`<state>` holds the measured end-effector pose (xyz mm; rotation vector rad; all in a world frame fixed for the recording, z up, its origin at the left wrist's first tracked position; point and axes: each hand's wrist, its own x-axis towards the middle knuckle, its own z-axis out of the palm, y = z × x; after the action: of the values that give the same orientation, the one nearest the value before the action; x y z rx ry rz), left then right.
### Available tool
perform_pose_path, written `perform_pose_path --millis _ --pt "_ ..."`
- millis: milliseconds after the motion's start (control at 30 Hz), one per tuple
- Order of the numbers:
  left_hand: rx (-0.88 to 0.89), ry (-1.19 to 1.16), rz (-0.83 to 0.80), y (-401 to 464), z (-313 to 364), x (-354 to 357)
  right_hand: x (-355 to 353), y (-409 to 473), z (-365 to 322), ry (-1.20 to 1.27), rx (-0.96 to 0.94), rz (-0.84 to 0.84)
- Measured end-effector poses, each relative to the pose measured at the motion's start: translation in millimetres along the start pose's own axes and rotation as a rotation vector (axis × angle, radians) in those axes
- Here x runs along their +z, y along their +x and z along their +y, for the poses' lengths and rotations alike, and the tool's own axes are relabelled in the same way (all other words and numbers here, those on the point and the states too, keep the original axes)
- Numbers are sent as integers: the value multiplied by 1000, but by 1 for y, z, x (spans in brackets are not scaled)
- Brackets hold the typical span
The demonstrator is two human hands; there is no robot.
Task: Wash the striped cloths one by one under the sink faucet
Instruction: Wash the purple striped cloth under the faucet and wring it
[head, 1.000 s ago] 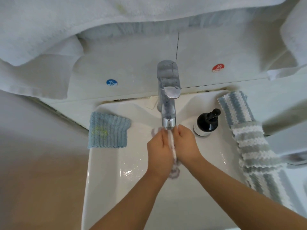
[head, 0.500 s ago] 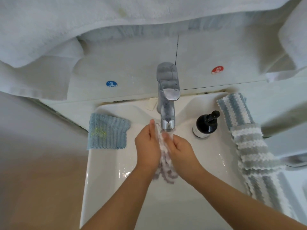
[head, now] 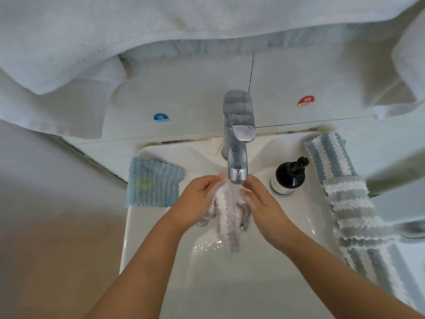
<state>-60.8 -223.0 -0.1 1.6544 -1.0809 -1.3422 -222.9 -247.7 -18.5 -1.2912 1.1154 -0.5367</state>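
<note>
Left hand [head: 199, 199] grips bunched wet purple-and-white striped microfibre cloth [head: 226, 212] below chrome faucet [head: 238, 143]; right hand [head: 257, 201], fingers straight, presses cloth's other side. Cloth hangs limp over white ceramic sink [head: 147, 226]. Judgement: soft, waterlogged, heavier, slippery; gather bunched middle, not dangling tail. Two more striped cloths [head: 349, 203] wait on right rim.

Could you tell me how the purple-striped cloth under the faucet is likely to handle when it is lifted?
The purple-striped cloth droops in folds between both hands, so it is probably floppy. It sits under the faucet, so it is likely soaked, heavier and dripping.
</note>
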Motion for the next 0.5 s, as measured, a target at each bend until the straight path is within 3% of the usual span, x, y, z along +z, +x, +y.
perform_pose_path --millis 67,133,367,500 --pt "3 9 -54 -4 5 3 -2 1 -10 -14 30 -164" --pt "23 16 -48 -5 8 5 -4 3 -13 -96 26 -195" --pt "-53 150 -92 -11 1 -4 -10 5 -9 49 -15 -3" --pt "-96 -4 -76 -12 -15 -13 -15 4 -12 8 -2 132"
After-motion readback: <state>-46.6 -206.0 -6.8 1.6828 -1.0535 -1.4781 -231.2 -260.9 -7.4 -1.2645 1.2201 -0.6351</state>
